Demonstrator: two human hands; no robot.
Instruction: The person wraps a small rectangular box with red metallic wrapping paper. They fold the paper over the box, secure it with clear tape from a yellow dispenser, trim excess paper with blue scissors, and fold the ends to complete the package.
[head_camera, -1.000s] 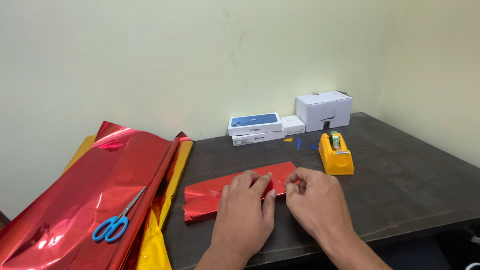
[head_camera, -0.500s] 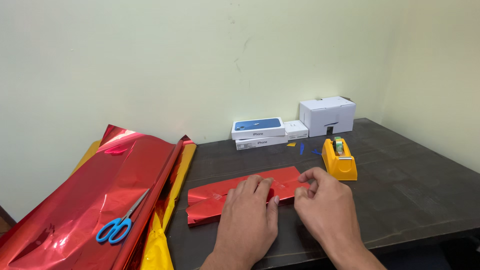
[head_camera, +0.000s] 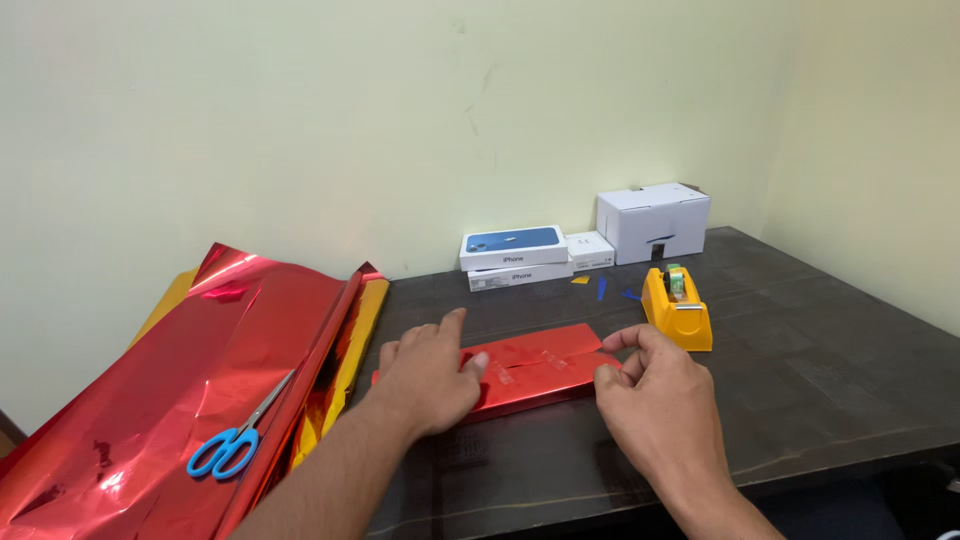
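Head view shows your left hand (head_camera: 425, 378) spread flat and pressing on the left part of the red wrapped parcel (head_camera: 535, 368), which lies on the dark table (head_camera: 800, 350) in front of you. Your right hand (head_camera: 655, 400) touches the parcel's right end with curled fingers, thumb and forefinger close together. Just beside it stands the yellow tape dispenser (head_camera: 678, 310). Blue scissors (head_camera: 232, 440) lie on the red foil sheet (head_camera: 180, 370) at the left.

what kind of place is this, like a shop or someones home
Probably a home or small office desk set up for gift wrapping, not a shop: a dark wooden table pushed into a bare wall corner, sheets of red foil wrap with blue scissors, and a yellow tape dispenser.
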